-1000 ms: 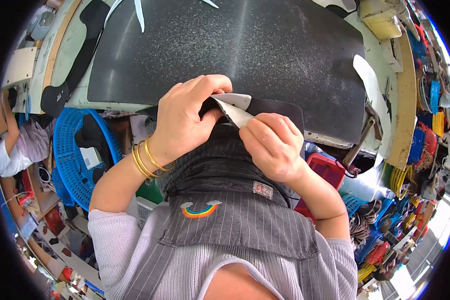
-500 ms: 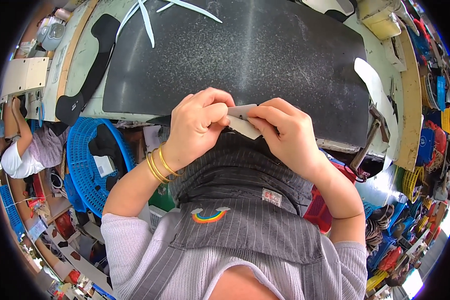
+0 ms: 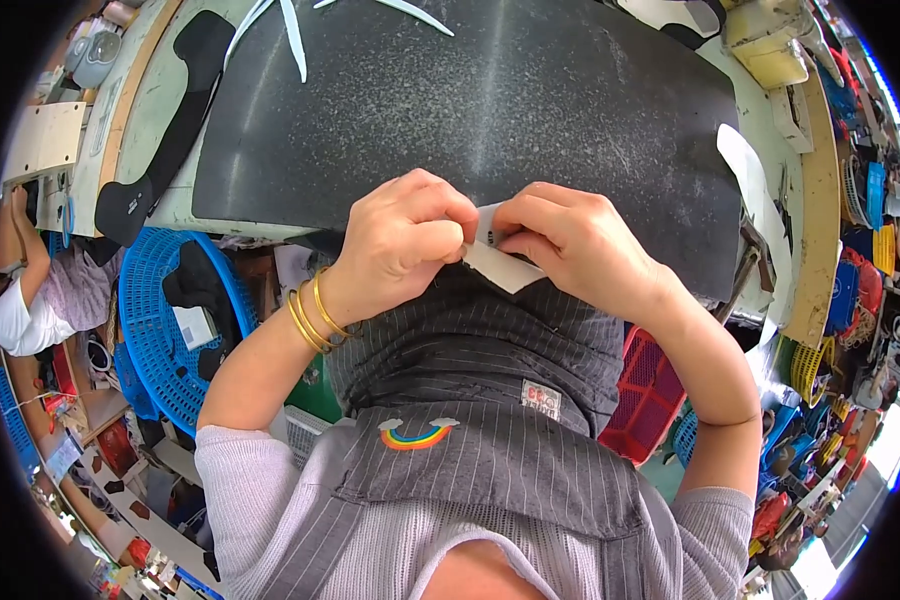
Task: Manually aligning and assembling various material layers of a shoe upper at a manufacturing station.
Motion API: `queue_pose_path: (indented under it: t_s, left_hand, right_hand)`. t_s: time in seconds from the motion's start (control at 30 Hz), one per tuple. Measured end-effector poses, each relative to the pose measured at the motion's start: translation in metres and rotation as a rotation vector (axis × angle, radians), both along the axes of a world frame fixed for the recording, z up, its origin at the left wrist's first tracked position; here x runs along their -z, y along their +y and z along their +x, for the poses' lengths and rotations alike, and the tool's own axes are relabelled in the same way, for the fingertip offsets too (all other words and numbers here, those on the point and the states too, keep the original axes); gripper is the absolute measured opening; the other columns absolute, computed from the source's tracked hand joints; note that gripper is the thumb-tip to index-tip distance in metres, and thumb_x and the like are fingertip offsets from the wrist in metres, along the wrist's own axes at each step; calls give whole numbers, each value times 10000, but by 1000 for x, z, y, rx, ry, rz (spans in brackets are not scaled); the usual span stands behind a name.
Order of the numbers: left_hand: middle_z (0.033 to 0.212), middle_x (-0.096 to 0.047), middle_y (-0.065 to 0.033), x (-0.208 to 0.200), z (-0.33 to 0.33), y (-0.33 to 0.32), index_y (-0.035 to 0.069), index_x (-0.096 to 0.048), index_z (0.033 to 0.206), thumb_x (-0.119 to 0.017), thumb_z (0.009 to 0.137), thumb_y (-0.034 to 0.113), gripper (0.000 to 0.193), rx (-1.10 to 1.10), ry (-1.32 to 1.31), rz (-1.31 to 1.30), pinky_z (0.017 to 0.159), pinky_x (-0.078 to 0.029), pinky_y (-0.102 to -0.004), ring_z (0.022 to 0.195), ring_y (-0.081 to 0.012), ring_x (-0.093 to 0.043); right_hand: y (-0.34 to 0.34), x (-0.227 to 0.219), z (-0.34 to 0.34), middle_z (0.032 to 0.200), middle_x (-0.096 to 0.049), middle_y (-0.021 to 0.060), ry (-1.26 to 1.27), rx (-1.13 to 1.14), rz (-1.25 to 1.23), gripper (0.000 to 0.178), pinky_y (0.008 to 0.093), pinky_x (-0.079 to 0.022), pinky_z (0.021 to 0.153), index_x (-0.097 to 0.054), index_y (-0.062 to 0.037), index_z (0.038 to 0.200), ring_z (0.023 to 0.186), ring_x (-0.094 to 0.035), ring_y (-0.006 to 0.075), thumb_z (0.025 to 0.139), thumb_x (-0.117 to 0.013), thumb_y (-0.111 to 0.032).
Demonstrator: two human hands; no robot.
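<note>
We hold a pale piece (image 3: 508, 268) in our left hand (image 3: 400, 240) and right hand (image 3: 595, 245), each grip narrow, at the near edge of the black mat (image 3: 370, 120). Since 1 second ago, the right has risen level, suggesting evenly shared fingertip work.

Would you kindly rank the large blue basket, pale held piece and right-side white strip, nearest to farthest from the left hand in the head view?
1. Pale piece: in left hand.
2. Blue basket: leftward.
3. White strip: far right.
</note>
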State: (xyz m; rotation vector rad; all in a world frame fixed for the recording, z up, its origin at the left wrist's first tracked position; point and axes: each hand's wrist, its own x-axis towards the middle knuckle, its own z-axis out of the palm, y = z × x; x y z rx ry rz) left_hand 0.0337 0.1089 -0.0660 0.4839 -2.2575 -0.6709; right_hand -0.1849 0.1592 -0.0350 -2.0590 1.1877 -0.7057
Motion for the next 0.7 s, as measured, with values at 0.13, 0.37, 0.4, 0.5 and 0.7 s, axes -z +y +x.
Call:
queue_pose_path:
  t_s: [0.13,0.37,0.4,0.5,0.7]
  left_hand:
    - [845,-633,23,-1,0,-1,100,-510,655,-708,602,9,224,8,5,19,656,-511,-319,816,-210,-617]
    - [817,-628,19,-2,-8,-3,92,-510,647,-708,606,6,220,16,-8,43,642,-500,-328,782,-211,-612]
    - [805,-627,16,-3,-9,-2,89,-508,646,-709,606,5,222,10,-4,49,636,-496,-331,776,-209,-609]
    - [819,-627,7,-2,-8,-3,84,-514,650,-714,618,-3,221,14,-1,55,623,-488,-328,758,-207,-604]
    - [969,-635,-16,-13,5,16,80,-584,858,-734,713,-62,253,-125,75,441,654,-463,-269,760,-143,-572]
  right_hand:
    - [0,7,1,861,-636,96,-9,10,-29,146,337,-543,641,-659,-26,945,735,-660,257,801,-679,-12]
    - [-2,1,2,848,-593,84,234,-75,-258,182,352,-541,610,-622,-28,918,742,-639,253,745,-679,-34]
    - [-1,-2,2,846,-576,87,324,-96,-268,192,366,-536,607,-607,-33,920,748,-629,260,740,-672,-42]
    - [-11,-4,-12,834,-542,103,568,40,-311,189,394,-524,616,-583,-41,943,754,-611,286,766,-649,-40]
    - [86,-29,-41,892,-593,132,-313,528,-208,144,270,-490,659,-523,15,896,754,-599,190,830,-561,138]
